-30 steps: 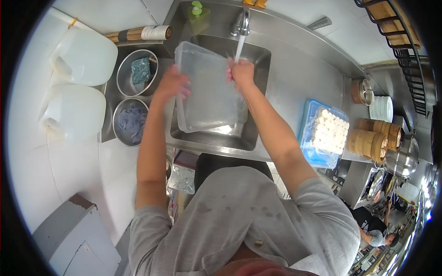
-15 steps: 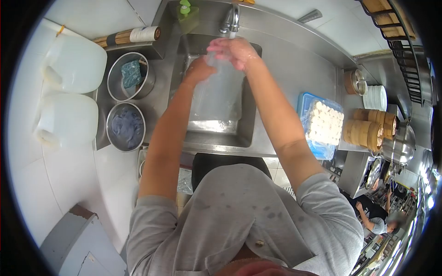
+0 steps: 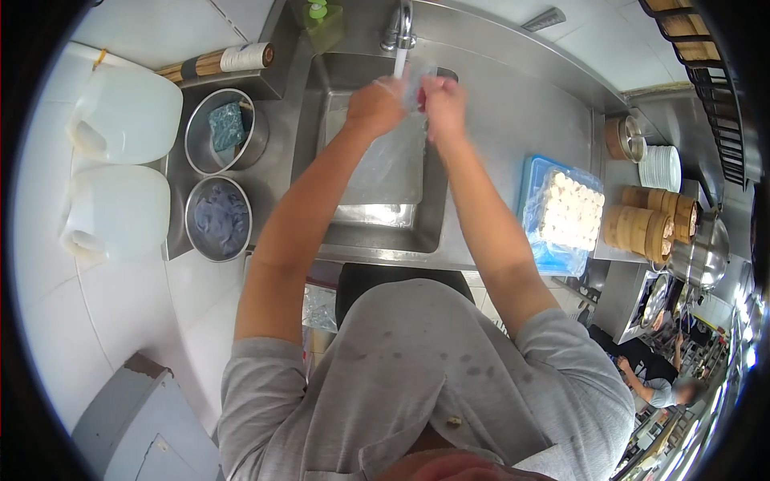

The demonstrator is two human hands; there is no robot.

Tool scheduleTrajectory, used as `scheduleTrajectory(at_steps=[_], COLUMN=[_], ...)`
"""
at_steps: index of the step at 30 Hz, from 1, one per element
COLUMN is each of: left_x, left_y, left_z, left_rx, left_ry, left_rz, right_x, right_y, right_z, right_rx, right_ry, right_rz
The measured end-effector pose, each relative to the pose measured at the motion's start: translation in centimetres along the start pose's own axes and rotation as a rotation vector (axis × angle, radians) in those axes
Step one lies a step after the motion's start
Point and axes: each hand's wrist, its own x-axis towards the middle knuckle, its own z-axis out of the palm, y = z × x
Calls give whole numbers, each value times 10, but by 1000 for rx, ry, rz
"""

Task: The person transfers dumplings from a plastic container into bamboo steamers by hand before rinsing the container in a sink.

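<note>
Water runs from the faucet point(image 3: 403, 32) into the metal sink point(image 3: 437, 216). My left hand point(image 3: 377, 108) is beside the stream, its fingers curled at a thin clear plastic piece point(image 3: 417, 78) stretched between both hands. My right hand point(image 3: 443, 104) is closed on the other side of this clear plastic, right of the stream. The fingers of both hands are partly blurred. Under my hands, a translucent rectangular container or sheet point(image 3: 385, 172) lies in the sink; I cannot tell which.
Two metal bowls point(image 3: 192, 152) point(image 3: 192, 232) stand left of the sink, near large plastic jugs point(image 3: 132, 112). A soap bottle point(image 3: 323, 30) is behind. On the right are a blue tray point(image 3: 533, 192) of white pieces, bamboo steamers point(image 3: 630, 228) and plates point(image 3: 659, 168). A person point(image 3: 642, 369) stands far right.
My left hand has moved up and right to the stream. My right hand has shifted right and slightly down, and its fingers have closed. The clear plastic now shows between the hands.
</note>
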Motion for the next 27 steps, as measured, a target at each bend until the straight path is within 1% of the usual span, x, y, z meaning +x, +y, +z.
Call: scheduleTrajectory(at_steps=[2, 3, 4, 6, 8, 9, 11, 12, 14, 15, 17, 19, 20, 21, 24, 25, 27], left_x=[5, 9, 14, 27, 51, 51, 53, 50, 42, 39, 35, 23, 12, 3, -16, -17, -18], left_y=[5, 4, 1, -8, -37, -40, -45, -43, -49, -55, -83, -89, -81, -78, -83, -95, -133], left_z=[-1, -2, -4, -10, 8, 3, -7, -17, -28, -35, -51, -74, -99, -117, -130, -125, -106], left_rx=[4, 9, -5, -34, -36, -39, -62, -73, -10, 21, -38, -130, -192, -253, -127, -65, 31], left_ry=[1, 1, -31, -97, -61, -44, -113, -149, -118, -100, -49, -63, -99, -130, -160, -139, -102], left_rz=[5, 4, -58, -183, -168, -156, -174, -180, -143, -127, -53, -105, -185, -266, -302, -220, -95], right_x=[-23, -41, -60, -95, -144, -150, -155, -153, -143, -139, -131, -126, -124, -120, -94, -83, -60], right_y=[30, 36, 40, 60, 50, 52, 61, 64, 70, 81, 109, 113, 116, 132, 134, 124, 120], right_z=[-4, -1, 5, 11, 18, 22, 26, 26, 26, 21, 5, -16, -27, -39, -49, -50, -52], right_rx=[79, 185, 293, 98, -376, -395, -440, -511, -655, -680, -725, -1022, -1167, -1120, -1297, -1434, -1508], right_ry=[-82, -129, -180, -287, -326, -337, -355, -381, -427, -454, -517, -720, -825, -861, -1059, -1167, -1161], right_rz=[71, 68, 62, -85, -423, -457, -523, -618, -812, -770, -684, -700, -705, -807, -1014, -942, -1008])
